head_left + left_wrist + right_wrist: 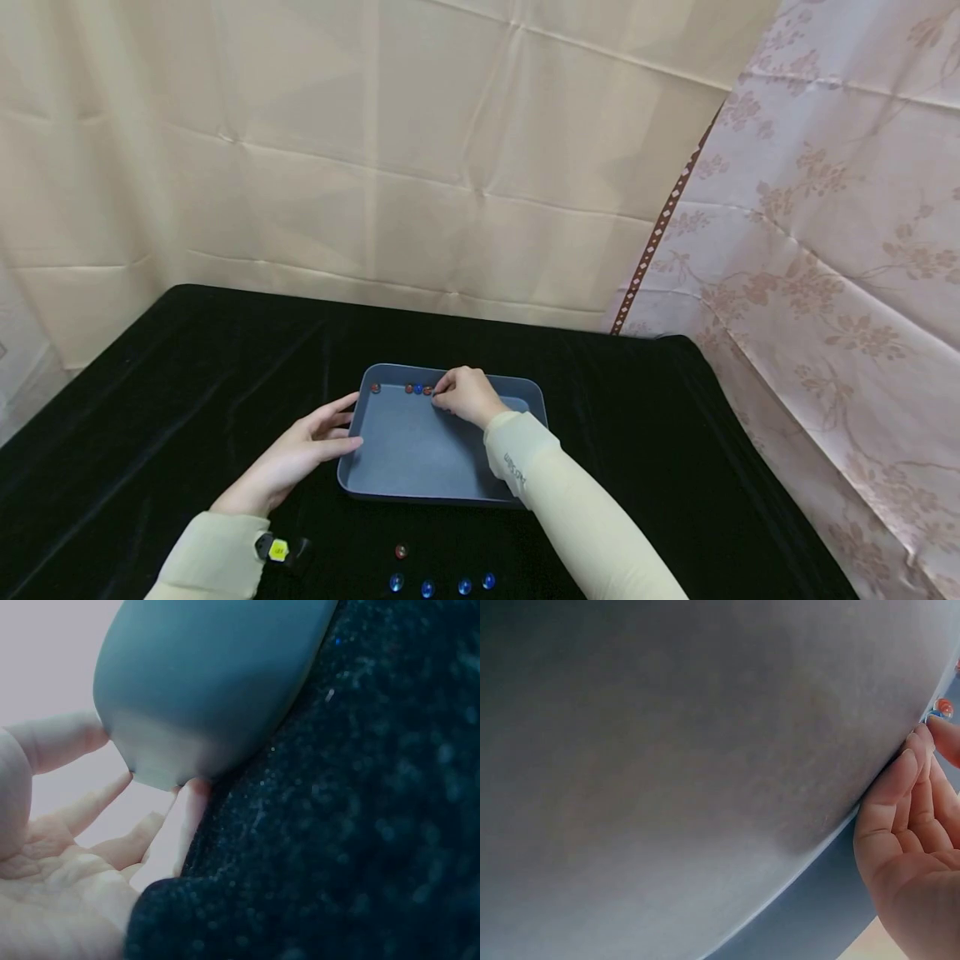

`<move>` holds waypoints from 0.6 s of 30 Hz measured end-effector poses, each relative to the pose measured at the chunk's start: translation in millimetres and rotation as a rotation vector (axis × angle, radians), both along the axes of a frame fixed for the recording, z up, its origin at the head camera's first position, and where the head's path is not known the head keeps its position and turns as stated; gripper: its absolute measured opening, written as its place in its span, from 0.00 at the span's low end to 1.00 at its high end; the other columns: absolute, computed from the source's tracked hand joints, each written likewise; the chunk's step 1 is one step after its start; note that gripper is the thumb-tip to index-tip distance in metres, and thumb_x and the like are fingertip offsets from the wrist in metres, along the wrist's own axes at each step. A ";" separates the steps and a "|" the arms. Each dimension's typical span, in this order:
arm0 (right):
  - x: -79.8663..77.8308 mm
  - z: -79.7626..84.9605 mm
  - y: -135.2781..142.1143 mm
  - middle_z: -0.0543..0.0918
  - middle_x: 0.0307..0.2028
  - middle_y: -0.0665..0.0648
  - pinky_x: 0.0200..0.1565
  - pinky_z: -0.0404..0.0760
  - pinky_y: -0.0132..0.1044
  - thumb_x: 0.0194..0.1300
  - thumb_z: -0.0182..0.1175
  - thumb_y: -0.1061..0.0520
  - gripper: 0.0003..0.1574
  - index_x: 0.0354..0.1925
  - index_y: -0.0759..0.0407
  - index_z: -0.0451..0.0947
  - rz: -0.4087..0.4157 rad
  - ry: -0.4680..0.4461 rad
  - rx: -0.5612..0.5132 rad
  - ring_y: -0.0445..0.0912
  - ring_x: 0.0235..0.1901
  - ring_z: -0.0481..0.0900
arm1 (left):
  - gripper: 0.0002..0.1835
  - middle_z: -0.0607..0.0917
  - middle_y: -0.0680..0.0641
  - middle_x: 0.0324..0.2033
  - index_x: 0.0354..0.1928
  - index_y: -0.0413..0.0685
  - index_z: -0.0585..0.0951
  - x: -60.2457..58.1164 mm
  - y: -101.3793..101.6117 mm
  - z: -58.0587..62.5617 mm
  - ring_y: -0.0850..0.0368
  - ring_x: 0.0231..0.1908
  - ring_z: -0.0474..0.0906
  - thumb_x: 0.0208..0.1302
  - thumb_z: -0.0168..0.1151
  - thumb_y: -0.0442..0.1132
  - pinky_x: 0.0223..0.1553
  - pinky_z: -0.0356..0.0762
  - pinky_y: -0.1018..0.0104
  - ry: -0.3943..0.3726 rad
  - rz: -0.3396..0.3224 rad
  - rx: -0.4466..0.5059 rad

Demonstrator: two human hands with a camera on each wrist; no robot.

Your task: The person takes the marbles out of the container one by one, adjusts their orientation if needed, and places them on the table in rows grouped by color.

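Observation:
A blue-grey rectangular tray (427,450) lies on a black cloth. Along its far wall sit a reddish-brown marble (375,388) near the left corner and, further right, a short row with a blue marble (418,389) between reddish-brown ones. At the right end of this row, my right hand (471,395) pinches a small blue marble (933,715), mostly covered by the fingertips; an orange-red marble (944,707) is right beside it. My left hand (303,450) touches the tray's left side with fingers spread and fairly straight, the thumb at the rim.
In front of the tray, a reddish marble (401,552) and several blue marbles (427,588) lie on the black cloth (225,367). Behind the table hangs a cream curtain (420,167), with a flowered curtain (825,250) on the right.

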State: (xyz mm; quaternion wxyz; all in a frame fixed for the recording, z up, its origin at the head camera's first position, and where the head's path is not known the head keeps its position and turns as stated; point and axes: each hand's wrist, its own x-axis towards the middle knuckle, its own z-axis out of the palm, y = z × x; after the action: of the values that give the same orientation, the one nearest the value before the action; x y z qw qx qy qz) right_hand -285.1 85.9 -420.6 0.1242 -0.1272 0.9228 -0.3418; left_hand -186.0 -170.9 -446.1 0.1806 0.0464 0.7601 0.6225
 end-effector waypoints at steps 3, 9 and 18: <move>-0.5 -0.8 0.1 0.84 0.33 0.54 0.30 0.80 0.31 0.64 0.66 0.59 0.06 0.38 0.60 0.85 0.006 0.002 0.018 0.41 0.26 0.77 | 0.41 0.62 0.30 0.70 0.78 0.50 0.51 0.4 0.4 0.5 0.38 0.64 0.71 0.70 0.59 0.45 0.63 0.69 0.37 -0.003 0.002 0.000; -1.5 -1.2 0.0 0.84 0.32 0.54 0.30 0.80 0.30 0.63 0.67 0.59 0.06 0.39 0.61 0.85 0.030 0.015 0.040 0.40 0.27 0.77 | 0.41 0.62 0.30 0.70 0.78 0.50 0.50 0.3 -0.6 1.3 0.38 0.64 0.71 0.70 0.58 0.44 0.63 0.69 0.37 -0.007 -0.001 -0.002; -1.1 -0.2 1.9 0.84 0.33 0.53 0.31 0.80 0.31 0.63 0.68 0.57 0.06 0.37 0.58 0.84 0.021 -0.005 0.023 0.41 0.27 0.77 | 0.40 0.62 0.30 0.70 0.78 0.50 0.51 1.7 0.8 2.5 0.38 0.64 0.71 0.70 0.58 0.44 0.64 0.69 0.37 -0.003 0.006 -0.003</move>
State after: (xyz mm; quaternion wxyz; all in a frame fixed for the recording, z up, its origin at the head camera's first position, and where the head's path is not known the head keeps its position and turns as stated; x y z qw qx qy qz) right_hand -286.2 87.7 -420.7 0.1316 -0.1344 0.9250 -0.3301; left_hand -184.3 -170.2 -443.7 0.1798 0.0430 0.7609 0.6220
